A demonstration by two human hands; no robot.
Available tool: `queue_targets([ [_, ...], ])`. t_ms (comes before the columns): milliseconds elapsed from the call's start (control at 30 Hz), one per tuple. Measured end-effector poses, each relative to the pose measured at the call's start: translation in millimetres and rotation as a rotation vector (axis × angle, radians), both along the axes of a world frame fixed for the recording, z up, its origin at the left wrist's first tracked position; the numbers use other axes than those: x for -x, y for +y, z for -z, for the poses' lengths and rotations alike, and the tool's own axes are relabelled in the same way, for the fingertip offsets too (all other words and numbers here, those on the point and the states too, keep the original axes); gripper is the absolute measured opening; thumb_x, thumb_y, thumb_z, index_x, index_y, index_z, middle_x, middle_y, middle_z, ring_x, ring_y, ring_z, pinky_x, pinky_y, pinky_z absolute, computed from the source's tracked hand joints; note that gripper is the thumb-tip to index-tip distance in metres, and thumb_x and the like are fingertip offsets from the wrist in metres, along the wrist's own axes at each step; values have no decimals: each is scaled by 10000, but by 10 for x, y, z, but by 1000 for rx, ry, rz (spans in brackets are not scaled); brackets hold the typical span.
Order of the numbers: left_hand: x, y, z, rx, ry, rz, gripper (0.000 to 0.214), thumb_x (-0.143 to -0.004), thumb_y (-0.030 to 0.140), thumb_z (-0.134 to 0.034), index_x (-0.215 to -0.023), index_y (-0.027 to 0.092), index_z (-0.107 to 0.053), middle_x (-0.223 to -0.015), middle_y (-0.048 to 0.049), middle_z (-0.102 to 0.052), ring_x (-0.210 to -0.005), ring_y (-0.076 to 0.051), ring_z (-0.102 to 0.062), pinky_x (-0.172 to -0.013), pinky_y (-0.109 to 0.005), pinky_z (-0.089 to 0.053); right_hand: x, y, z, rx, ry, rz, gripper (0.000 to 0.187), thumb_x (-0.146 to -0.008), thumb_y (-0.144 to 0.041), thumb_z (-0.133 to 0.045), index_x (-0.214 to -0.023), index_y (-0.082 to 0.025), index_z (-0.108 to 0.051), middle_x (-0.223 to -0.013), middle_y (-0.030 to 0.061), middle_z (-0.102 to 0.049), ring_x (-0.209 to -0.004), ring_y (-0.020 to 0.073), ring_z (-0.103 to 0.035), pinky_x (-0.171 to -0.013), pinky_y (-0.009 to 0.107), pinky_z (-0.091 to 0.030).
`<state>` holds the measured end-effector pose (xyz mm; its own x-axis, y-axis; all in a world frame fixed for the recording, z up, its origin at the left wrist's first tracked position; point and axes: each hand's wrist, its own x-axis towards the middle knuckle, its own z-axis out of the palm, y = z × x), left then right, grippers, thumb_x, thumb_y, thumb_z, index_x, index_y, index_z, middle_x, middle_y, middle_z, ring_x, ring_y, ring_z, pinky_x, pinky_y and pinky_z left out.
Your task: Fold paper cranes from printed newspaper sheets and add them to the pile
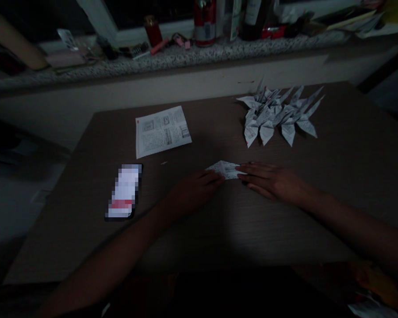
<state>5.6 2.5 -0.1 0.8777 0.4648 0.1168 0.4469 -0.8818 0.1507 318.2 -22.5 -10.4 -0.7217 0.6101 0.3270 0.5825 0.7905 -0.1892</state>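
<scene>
A small folded piece of printed paper (pixel 226 169) lies on the brown wooden table (pixel 285 221) in dim light. My left hand (pixel 195 190) rests on the table with curled fingers pressed on the paper's left edge. My right hand (pixel 272 181) lies flat, fingers stretched out, with the fingertips on the paper's right end. Both hands pin the paper against the tabletop.
A pile of several folded paper cranes (pixel 278 115) sits at the table's back right. A printed sheet (pixel 162 130) lies at the back left, a phone (pixel 124 191) in front of it. Behind the table runs a granite ledge (pixel 172 59) with cans, bottles and small items.
</scene>
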Motion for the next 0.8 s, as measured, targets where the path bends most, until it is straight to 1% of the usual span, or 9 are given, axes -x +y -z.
queue_targets([
  [33, -2, 0, -4, 1, -8, 3, 389, -1085, 196, -447, -1452, 158, -568, -1483, -108, -597, -1390, -249, -541, -1125, -406, -501, 44, -2, -17, -4, -3, 12, 455, -1048, -235, -555, -1503, -222, -562, -1523, 122, -589, -1394, 306, -575, -1171, 534, -481],
  [100, -5, -2, -13, 6, -23, 5, 386, -1087, 210, -447, -1450, 162, -569, -1473, -113, -602, -1383, -241, -547, -1135, -414, -491, 140, -6, -34, 46, -16, 46, 565, -1053, -274, -548, -1601, -222, -421, -1607, 137, -484, -1471, 318, -482, -1190, 553, -450],
  [167, -7, -7, -15, 10, -21, 2, 395, -1090, 223, -444, -1463, 161, -559, -1474, -115, -599, -1381, -242, -545, -1135, -412, -489, 220, -10, -19, 86, -41, 8, 650, -1059, -315, -536, -1653, -212, -295, -1659, 145, -399, -1524, 310, -398, -1221, 560, -399],
  [233, -6, -13, -10, 9, -6, -10, 412, -1087, 232, -452, -1481, 159, -546, -1484, -117, -588, -1381, -256, -538, -1132, -422, -490, 264, -12, 20, 121, -67, -24, 668, -1066, -338, -518, -1666, -216, -250, -1674, 141, -373, -1545, 295, -355, -1244, 559, -354],
  [400, 30, -19, -6, -24, -17, -77, 425, -1083, 289, -493, -1498, 230, -556, -1522, -103, -559, -1411, -292, -502, -1154, -497, -454, 249, -18, 85, 163, -69, -53, 696, -1068, -362, -509, -1674, -198, -209, -1694, 147, -326, -1571, 277, -295, -1268, 554, -295],
  [533, 107, -17, -34, -12, -24, -134, 432, -1062, 402, -549, -1489, 341, -572, -1606, -76, -478, -1498, -311, -409, -1220, -586, -343, 239, -25, 74, 178, -55, -48, 711, -1059, -359, -522, -1676, -201, -206, -1689, 144, -336, -1567, 278, -305, -1264, 559, -299],
  [633, 186, -38, -35, 12, -7, -174, 462, -1042, 444, -580, -1500, 381, -555, -1669, -64, -391, -1546, -330, -336, -1240, -641, -275, 242, -26, 68, 185, -53, -51, 719, -1055, -367, -527, -1677, -208, -205, -1691, 143, -333, -1568, 284, -303, -1264, 568, -295],
  [700, 237, -63, -25, 30, -2, -201, 485, -1037, 460, -584, -1516, 399, -531, -1690, -56, -353, -1560, -342, -307, -1239, -666, -258, 242, -25, 67, 185, -58, -54, 722, -1057, -378, -523, -1678, -209, -196, -1696, 142, -321, -1573, 284, -290, -1266, 568, -292],
  [800, 299, -98, -9, 60, -5, -251, 473, -1038, 462, -583, -1506, 411, -537, -1691, -46, -353, -1563, -347, -303, -1222, -685, -277, 242, -25, 66, 182, -52, -60, 729, -1056, -380, -524, -1679, -204, -189, -1698, 142, -317, -1573, 282, -288, -1264, 565, -297],
])
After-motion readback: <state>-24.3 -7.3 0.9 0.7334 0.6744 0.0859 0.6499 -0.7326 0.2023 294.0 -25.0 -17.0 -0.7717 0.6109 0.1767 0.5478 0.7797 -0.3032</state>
